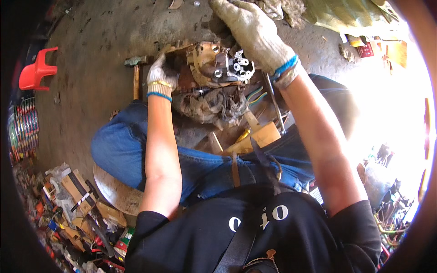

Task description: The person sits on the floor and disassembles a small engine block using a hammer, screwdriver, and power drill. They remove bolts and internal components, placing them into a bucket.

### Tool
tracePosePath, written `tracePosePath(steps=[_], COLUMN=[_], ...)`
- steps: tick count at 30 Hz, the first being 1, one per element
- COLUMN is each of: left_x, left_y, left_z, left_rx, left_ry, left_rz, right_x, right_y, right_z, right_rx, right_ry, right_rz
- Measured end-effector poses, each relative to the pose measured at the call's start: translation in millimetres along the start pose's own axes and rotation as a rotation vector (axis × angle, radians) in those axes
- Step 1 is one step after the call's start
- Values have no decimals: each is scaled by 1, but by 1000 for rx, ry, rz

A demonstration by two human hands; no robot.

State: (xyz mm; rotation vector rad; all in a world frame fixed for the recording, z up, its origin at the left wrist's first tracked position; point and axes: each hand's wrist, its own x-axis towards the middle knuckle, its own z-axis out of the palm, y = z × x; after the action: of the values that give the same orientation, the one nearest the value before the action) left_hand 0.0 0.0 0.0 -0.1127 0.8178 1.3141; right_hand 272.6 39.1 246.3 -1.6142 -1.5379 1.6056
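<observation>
Plainly, my left grip (161,73) pinches the left end of the metal machine housing (213,64), which sits between my hands. Past its upper right, I cannot tell whether my right grip (257,35) is closed. A hammer (136,77) lies left of the housing, a grimy rag (215,106) on its near side.

White letters (264,217) stand on the black shirt (191,241), either side of a strap (239,245).
</observation>
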Motion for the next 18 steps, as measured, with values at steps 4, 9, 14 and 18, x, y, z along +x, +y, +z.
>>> tracePosePath(steps=[4,9,14,18], left_x=[-9,-52,-84,-77], left_y=[3,-25,-42,-46], left_z=[7,39,61,62], left_rx=[14,554,1412,1469], left_ry=[125,394,-66,-178], left_rz=[26,600,873,930], right_x=[-8,-6,15,6], right_y=[36,39,45,65], right_z=[44,48,54,43], right_rx=[9,47,-109,108], right_ry=[207,223,272,194], right_rz=[-200,-265,-582,-348])
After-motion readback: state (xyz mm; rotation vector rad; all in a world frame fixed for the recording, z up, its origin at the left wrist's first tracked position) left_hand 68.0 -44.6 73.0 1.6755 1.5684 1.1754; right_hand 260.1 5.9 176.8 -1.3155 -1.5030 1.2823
